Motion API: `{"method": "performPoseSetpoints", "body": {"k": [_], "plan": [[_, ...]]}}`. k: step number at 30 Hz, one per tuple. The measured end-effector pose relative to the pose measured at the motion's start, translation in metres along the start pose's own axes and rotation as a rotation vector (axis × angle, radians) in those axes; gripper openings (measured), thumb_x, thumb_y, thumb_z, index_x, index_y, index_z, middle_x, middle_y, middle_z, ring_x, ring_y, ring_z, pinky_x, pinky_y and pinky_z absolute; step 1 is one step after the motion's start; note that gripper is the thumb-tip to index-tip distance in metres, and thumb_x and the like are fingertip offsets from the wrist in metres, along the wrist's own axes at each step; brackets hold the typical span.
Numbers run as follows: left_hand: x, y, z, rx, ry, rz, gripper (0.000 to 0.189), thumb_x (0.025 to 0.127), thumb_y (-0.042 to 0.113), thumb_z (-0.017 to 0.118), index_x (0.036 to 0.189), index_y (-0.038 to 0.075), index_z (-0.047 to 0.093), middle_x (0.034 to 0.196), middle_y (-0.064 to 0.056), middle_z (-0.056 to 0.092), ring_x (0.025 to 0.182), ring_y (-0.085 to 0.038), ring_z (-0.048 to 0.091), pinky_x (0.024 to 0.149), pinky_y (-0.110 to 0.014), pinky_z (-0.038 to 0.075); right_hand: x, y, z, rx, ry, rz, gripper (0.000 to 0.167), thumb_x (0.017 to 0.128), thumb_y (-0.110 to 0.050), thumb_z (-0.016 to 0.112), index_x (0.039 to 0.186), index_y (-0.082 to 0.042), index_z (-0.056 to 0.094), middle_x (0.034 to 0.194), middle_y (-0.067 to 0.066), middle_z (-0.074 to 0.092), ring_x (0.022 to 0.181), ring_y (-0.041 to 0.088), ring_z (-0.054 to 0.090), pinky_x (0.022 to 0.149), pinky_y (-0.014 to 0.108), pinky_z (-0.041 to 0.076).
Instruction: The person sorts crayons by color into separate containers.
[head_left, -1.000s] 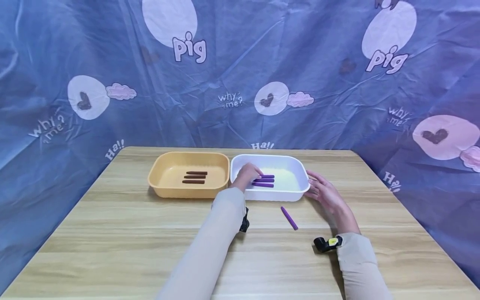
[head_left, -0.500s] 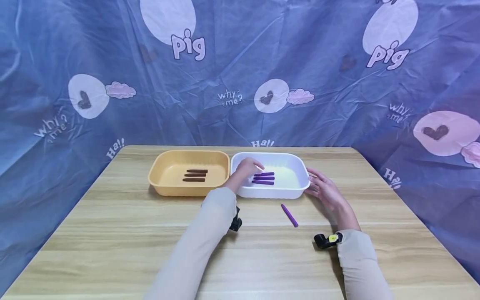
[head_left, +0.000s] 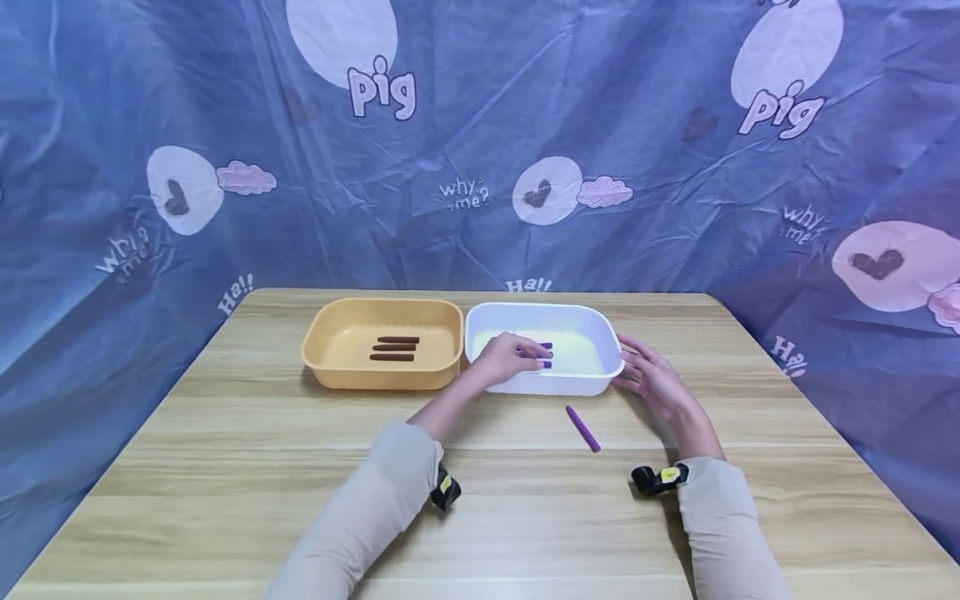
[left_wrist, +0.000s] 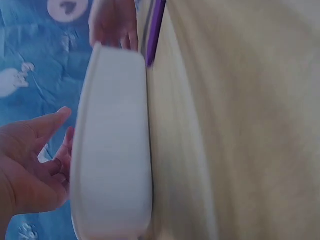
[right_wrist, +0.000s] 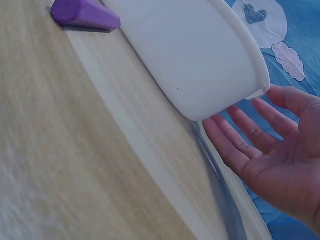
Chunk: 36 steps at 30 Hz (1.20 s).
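Observation:
My left hand reaches over the front rim of the white tray, above several purple crayons lying in it. Its fingers cover most of them. In the left wrist view the thumb stands apart from the fingers, whose tips partly hide behind the tray's wall; nothing shows in their grasp. At the tray's right end my right hand stays with straight fingers touching the wall, as the right wrist view also shows. One more purple crayon lies on the table in front of the tray.
A yellow tray with brown crayons side by side in it stands against the white tray's left end. Both rest on a wood-grain table. Behind hangs a blue printed cloth.
My left hand lifts off the purple crayons in the white tray, then comes back over them as the forearm draws left and nearer. The right hand keeps its place.

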<state>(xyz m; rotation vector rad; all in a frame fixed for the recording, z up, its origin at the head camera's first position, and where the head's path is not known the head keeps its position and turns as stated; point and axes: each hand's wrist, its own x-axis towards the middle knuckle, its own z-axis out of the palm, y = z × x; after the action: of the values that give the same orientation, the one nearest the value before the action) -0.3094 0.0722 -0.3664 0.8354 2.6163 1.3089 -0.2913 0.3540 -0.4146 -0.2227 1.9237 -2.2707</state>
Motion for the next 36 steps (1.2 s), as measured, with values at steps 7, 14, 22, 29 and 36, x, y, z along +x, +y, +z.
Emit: {"method": "performPoseSetpoints", "body": {"k": [7,14,22,29,36], "plan": [[-0.021,0.021,0.016,-0.038,-0.014,0.095,0.017,0.083,0.010,0.068,0.100,0.011,0.072,0.096,-0.001,0.068,0.075,-0.009,0.057,0.065,-0.019,0.044,0.000,0.001,0.000,0.004,-0.014,-0.014,0.045,0.100,-0.010,0.037,0.143,-0.005,0.025,0.116,0.001,0.055,0.105,0.016,0.055,0.085,0.032,0.046],[-0.027,0.022,0.044,-0.016,-0.118,0.090,0.018,0.081,0.010,0.069,0.099,0.014,0.073,0.093,0.005,0.069,0.067,-0.001,0.056,0.055,-0.016,0.043,-0.001,0.000,-0.001,0.000,-0.033,-0.042,0.046,0.100,-0.008,0.034,0.143,-0.002,0.020,0.116,0.002,0.057,0.106,0.016,0.055,0.085,0.032,0.046],[-0.020,0.006,0.062,-0.015,-0.186,0.116,0.026,0.078,0.001,0.071,0.101,0.011,0.072,0.098,0.001,0.068,0.066,0.000,0.057,0.057,-0.014,0.044,-0.001,-0.001,0.000,0.001,-0.009,-0.022,0.044,0.100,-0.009,0.036,0.143,-0.005,0.024,0.117,0.003,0.055,0.106,0.016,0.055,0.085,0.031,0.046],[-0.018,-0.006,0.071,0.084,-0.197,0.093,0.031,0.076,0.004,0.073,0.104,0.017,0.071,0.101,0.004,0.064,0.067,-0.003,0.050,0.055,-0.015,0.040,0.000,-0.002,0.000,0.015,-0.005,-0.018,0.041,0.100,-0.009,0.036,0.140,-0.006,0.029,0.116,0.002,0.056,0.105,0.017,0.055,0.085,0.031,0.046],[-0.021,-0.006,0.079,0.346,-0.119,0.224,0.029,0.075,0.016,0.075,0.104,0.019,0.071,0.106,0.005,0.061,0.100,-0.006,0.052,0.087,-0.015,0.035,-0.001,0.001,-0.001,-0.012,-0.015,-0.013,0.047,0.100,-0.010,0.035,0.144,-0.002,0.020,0.118,0.003,0.053,0.105,0.016,0.055,0.086,0.032,0.046]]}}
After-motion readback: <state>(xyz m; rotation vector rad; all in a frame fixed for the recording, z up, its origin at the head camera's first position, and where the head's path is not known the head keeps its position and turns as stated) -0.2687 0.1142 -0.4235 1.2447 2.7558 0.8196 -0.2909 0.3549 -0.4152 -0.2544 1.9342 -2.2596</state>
